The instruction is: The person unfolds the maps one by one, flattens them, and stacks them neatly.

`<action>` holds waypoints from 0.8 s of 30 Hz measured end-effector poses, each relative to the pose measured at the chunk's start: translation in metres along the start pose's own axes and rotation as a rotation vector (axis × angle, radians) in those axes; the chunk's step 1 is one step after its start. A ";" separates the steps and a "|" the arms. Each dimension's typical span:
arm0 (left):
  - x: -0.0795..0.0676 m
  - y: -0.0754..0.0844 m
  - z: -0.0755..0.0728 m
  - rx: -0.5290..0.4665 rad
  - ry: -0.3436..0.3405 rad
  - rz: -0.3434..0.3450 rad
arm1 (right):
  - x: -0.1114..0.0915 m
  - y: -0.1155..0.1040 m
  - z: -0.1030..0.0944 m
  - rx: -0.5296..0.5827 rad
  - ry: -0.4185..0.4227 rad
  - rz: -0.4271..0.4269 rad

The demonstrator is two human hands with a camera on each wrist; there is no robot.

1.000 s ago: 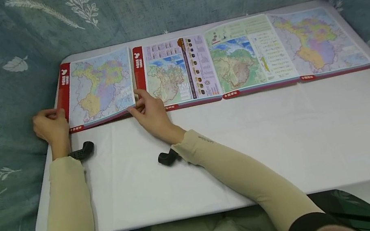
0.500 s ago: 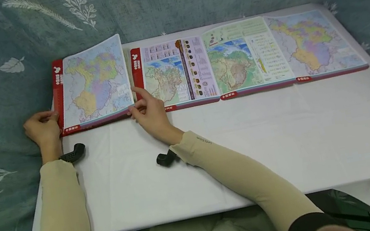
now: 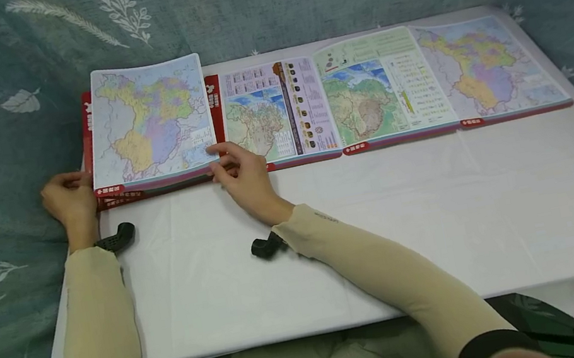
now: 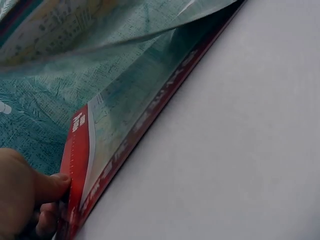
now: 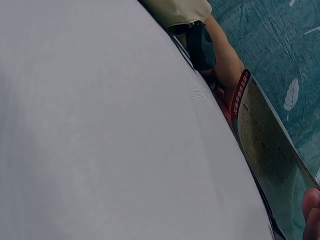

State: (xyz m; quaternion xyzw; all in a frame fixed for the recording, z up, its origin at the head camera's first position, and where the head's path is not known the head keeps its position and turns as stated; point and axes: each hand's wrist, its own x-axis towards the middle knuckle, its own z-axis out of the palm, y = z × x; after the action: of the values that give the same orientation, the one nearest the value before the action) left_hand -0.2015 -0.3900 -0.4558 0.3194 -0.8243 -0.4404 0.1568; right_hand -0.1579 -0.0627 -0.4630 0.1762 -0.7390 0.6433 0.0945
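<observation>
With the left hand (image 3: 70, 201) pinching the red-edged sheet (image 4: 78, 155) and the right hand (image 3: 247, 179) pinching a corner of the top map (image 3: 147, 123), which spans between the 2 hands' fingers, an even, gentle lift should avoid creasing it or nudging the 3 maps (image 3: 386, 85) beyond the right fingers.

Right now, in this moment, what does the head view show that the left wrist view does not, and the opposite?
Only the head view: the right hand, both beige sleeves, and the row of three maps toward the right.

Only the left wrist view: the space under the raised sheet, with much of the printed page beneath it.

Both: the left hand at the red margin, the raised sheet, the white tablecloth, and part of the green curtain.
</observation>
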 end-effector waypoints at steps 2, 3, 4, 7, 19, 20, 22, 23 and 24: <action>-0.001 -0.001 -0.001 0.002 -0.003 -0.010 | 0.000 0.000 -0.001 0.000 -0.002 -0.001; -0.001 -0.002 -0.002 0.002 -0.005 -0.012 | -0.001 0.000 -0.002 -0.004 -0.003 0.000; -0.002 -0.002 -0.002 0.001 -0.007 -0.013 | -0.001 0.000 -0.002 -0.007 -0.002 0.002; -0.003 -0.002 -0.002 0.003 -0.005 0.000 | -0.001 0.002 -0.005 -0.006 0.010 0.008; -0.002 0.000 0.002 0.030 -0.011 0.011 | -0.005 0.005 -0.028 -0.021 0.031 0.012; -0.002 0.000 0.002 0.029 -0.012 0.011 | -0.005 0.006 -0.031 -0.023 0.030 0.012; -0.001 0.000 0.002 0.028 -0.008 0.012 | -0.006 0.007 -0.035 -0.031 0.031 0.009; -0.001 0.000 0.002 0.028 -0.004 0.015 | -0.007 0.007 -0.038 -0.032 0.035 0.008; -0.001 0.000 0.001 0.030 -0.001 0.017 | -0.008 0.007 -0.040 -0.033 0.038 0.005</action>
State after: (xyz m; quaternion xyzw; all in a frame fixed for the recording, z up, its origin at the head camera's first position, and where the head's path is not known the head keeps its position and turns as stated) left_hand -0.2015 -0.3883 -0.4563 0.3145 -0.8335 -0.4269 0.1555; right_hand -0.1571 -0.0216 -0.4664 0.1604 -0.7481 0.6345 0.1096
